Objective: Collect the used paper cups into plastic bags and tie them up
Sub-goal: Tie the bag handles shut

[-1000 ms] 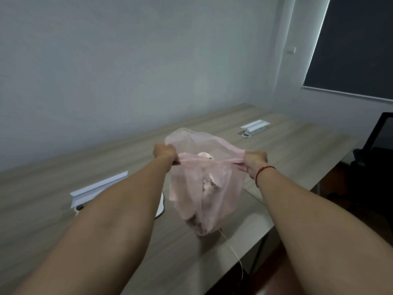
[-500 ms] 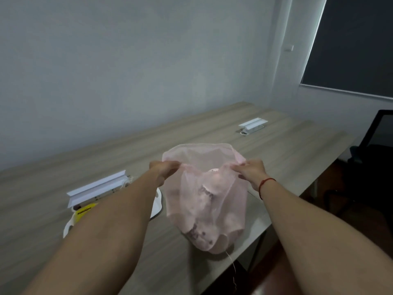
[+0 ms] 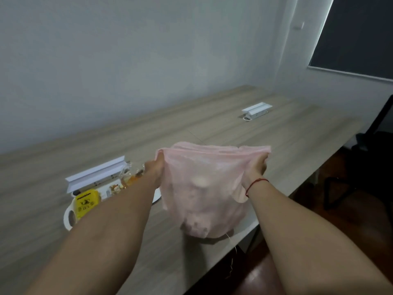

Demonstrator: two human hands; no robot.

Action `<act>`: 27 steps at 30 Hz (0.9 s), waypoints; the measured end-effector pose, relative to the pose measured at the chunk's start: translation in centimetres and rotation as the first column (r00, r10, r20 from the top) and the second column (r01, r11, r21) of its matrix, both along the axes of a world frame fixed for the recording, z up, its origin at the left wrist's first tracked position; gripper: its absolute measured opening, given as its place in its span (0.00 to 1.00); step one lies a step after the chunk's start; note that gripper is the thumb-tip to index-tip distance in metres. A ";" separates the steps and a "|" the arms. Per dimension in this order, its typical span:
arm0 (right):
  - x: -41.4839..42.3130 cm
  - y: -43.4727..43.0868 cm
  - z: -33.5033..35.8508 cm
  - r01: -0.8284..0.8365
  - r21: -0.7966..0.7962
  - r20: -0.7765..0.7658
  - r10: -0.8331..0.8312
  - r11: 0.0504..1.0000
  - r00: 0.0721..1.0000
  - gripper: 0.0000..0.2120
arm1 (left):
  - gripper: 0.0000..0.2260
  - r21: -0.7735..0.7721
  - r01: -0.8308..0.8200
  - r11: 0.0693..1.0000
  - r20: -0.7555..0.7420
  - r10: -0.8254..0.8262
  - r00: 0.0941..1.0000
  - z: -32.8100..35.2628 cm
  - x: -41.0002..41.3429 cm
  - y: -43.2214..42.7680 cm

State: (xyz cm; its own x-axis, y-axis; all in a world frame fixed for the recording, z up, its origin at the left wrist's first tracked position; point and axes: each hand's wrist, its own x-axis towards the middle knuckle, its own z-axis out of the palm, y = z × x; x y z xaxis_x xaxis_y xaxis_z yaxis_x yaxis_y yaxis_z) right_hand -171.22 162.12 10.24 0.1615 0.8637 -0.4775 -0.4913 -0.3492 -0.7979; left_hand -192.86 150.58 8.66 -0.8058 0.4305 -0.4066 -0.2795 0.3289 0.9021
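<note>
A thin pink plastic bag rests with its bottom on the wooden table near the front edge. Pale shapes of paper cups show faintly through the film. My left hand grips the bag's top rim on the left side. My right hand, with a red cord on the wrist, grips the rim on the right. The rim is stretched wide between both hands, and its far edge stands up behind them.
A white tray with a yellow packet and small wrapped items lies left of my left arm. Two white socket boxes, one near the tray and one farther right, sit on the table. A black chair stands at the right.
My hands have moved apart and pulled the bag's rim wider. The bag has sunk lower and its bottom spreads on the table. The view has tilted down, showing more of the tray.
</note>
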 end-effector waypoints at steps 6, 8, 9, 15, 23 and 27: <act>-0.4 -1.0 -1.6 -0.252 0.059 0.294 0.225 0.966 0.929 0.40 | 0.30 0.062 -0.155 0.986 0.080 0.149 0.986 -0.7 2.3 1.7; -0.4 -0.8 -3.3 -0.354 -0.006 0.623 0.281 0.935 0.730 0.33 | 0.16 0.048 -0.128 0.991 0.002 0.128 0.992 -1.0 3.0 2.3; -0.5 -0.9 -3.7 -0.377 -0.016 0.676 0.287 0.926 0.678 0.29 | 0.08 0.036 -0.130 0.991 -0.043 0.131 0.990 -1.0 3.2 2.2; -0.8 0.0 -3.8 -0.061 -0.110 0.202 0.082 0.992 0.976 0.27 | 0.13 0.136 -0.311 0.941 -0.055 0.320 0.946 -3.2 1.6 1.7; -3.5 -0.7 -4.0 -0.048 -0.094 0.041 0.052 0.994 0.998 0.45 | 0.43 0.111 -0.074 0.991 0.040 0.070 0.997 -5.5 6.7 1.3; -4.0 -0.8 -4.7 -0.127 -0.028 0.116 0.129 0.992 0.985 0.39 | 0.41 -0.020 0.095 0.995 -0.047 -0.096 0.994 -5.8 8.6 2.7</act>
